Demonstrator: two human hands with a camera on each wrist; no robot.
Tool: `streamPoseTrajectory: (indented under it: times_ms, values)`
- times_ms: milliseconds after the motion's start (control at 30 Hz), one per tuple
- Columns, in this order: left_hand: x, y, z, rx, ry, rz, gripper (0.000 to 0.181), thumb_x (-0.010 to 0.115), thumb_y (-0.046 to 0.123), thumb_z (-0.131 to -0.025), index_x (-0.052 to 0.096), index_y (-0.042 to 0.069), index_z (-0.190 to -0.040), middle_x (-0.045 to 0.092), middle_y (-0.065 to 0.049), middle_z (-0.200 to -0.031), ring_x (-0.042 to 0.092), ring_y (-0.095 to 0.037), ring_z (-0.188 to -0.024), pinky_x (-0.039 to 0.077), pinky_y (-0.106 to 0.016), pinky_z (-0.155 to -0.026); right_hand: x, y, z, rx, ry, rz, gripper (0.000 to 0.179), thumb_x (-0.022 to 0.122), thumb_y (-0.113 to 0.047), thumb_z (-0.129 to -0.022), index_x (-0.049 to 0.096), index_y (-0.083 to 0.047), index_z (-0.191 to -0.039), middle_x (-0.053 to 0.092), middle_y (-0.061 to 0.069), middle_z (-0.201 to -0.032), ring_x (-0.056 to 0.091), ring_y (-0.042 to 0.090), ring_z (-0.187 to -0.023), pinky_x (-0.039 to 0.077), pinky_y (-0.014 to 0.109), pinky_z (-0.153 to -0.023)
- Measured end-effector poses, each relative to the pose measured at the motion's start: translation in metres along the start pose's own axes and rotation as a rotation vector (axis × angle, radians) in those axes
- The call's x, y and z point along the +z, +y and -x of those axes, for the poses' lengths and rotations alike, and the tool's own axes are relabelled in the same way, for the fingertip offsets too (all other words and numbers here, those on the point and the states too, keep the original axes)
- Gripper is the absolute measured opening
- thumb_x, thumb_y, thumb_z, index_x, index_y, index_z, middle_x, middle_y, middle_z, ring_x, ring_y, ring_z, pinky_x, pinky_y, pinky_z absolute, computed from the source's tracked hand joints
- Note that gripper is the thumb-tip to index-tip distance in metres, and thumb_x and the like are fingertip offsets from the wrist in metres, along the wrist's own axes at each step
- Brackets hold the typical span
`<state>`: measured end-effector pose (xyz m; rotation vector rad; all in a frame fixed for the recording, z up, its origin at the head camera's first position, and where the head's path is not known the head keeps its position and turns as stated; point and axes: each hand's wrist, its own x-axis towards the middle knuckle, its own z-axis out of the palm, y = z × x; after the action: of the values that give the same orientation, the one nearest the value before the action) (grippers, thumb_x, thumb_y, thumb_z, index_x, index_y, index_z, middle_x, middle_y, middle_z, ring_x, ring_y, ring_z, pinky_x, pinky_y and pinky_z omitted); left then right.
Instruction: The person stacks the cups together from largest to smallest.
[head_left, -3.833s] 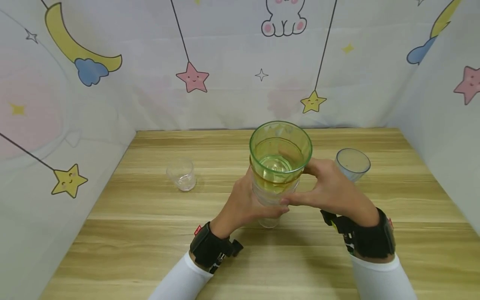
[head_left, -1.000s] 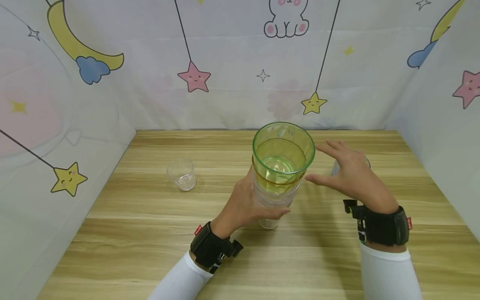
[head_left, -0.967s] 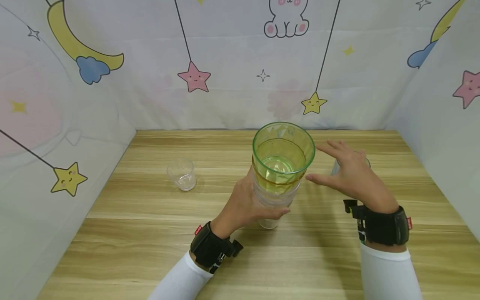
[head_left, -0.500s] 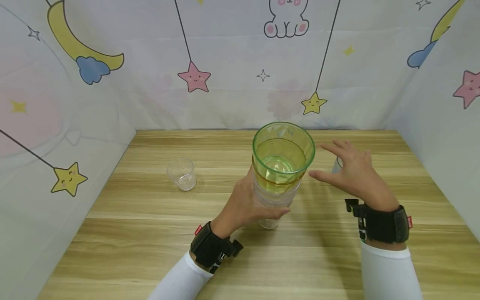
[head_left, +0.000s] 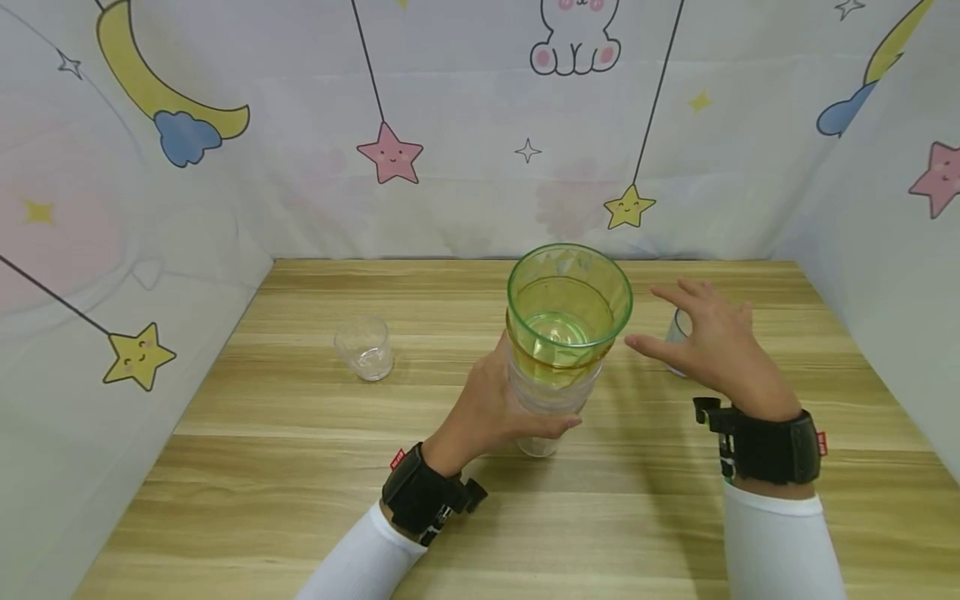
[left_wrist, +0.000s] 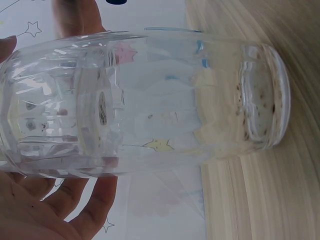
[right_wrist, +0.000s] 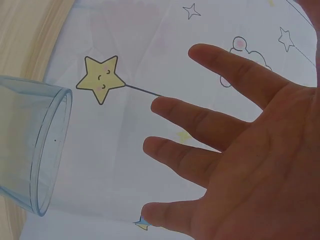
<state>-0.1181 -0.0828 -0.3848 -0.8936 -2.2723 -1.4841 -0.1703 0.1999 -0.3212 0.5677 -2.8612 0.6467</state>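
A tall stack of nested glasses stands upright at mid-table: a green glass (head_left: 567,287) on top, an amber-tinted one (head_left: 558,371) below it, and clear glass (left_wrist: 160,100) underneath. My left hand (head_left: 491,404) grips the clear part of the stack, thumb across the front, fingers curled behind. In the left wrist view the lowest base is close to the wooden tabletop. My right hand (head_left: 716,346) holds nothing; its fingers are spread, right of the stack. It partly covers a bluish glass (head_left: 677,329) in the head view, whose rim shows in the right wrist view.
A small clear glass (head_left: 365,350) stands apart on the left of the wooden table (head_left: 262,500). White cloth walls with cartoon stars (head_left: 630,207) enclose the table at the back and both sides.
Several seconds ago my right hand touched the stack; it has since let go and moved right, fingers spreading. Over the last second it drifted slightly further right. My left hand stays on the stack.
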Motion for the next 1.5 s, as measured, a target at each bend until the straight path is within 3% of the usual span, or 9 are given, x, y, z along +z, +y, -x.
streamPoseTrajectory:
  times_ms: [200, 567, 1200, 1500]
  values:
    - [0.0, 0.0, 0.001, -0.001, -0.001, 0.0, 0.112, 0.096, 0.029, -0.064, 0.028, 0.022, -0.153, 0.062, 0.004, -0.129, 0.062, -0.012, -0.113, 0.052, -0.034, -0.094, 0.002, 0.005, -0.001, 0.012, -0.016, -0.005, 0.079, 0.079, -0.047, -0.084, 0.053, -0.001, -0.143, 0.039, 0.037, -0.147, 0.033, 0.056, -0.135, 0.016, 0.085, -0.095]
    - [-0.001, 0.0, 0.001, -0.014, -0.005, 0.004, 0.111, 0.096, 0.029, -0.064, 0.029, 0.022, -0.152, 0.062, 0.004, -0.129, 0.062, -0.012, -0.113, 0.052, -0.034, -0.094, 0.006, 0.015, -0.003, 0.082, -0.073, -0.001, 0.084, 0.075, -0.052, -0.086, 0.048, -0.001, -0.147, 0.032, 0.038, -0.151, 0.029, 0.056, -0.137, 0.017, 0.084, -0.094]
    - [-0.001, 0.001, -0.001, 0.01, -0.001, -0.003, 0.115, 0.096, 0.03, -0.064, 0.026, 0.023, -0.155, 0.061, 0.003, -0.131, 0.062, -0.012, -0.113, 0.052, -0.034, -0.094, 0.003, 0.034, -0.005, 0.203, -0.14, -0.006, 0.089, 0.07, -0.056, -0.089, 0.038, 0.0, -0.151, 0.02, 0.043, -0.152, 0.015, 0.061, -0.139, 0.006, 0.089, -0.093]
    - [0.0, 0.0, -0.001, 0.011, 0.001, 0.022, 0.114, 0.096, 0.027, -0.065, 0.026, 0.024, -0.155, 0.062, 0.003, -0.13, 0.063, -0.013, -0.113, 0.052, -0.034, -0.095, 0.005, 0.045, -0.004, 0.192, -0.166, -0.092, 0.091, 0.072, -0.048, -0.091, 0.034, 0.009, -0.151, 0.015, 0.047, -0.151, 0.012, 0.061, -0.141, 0.022, 0.076, -0.104]
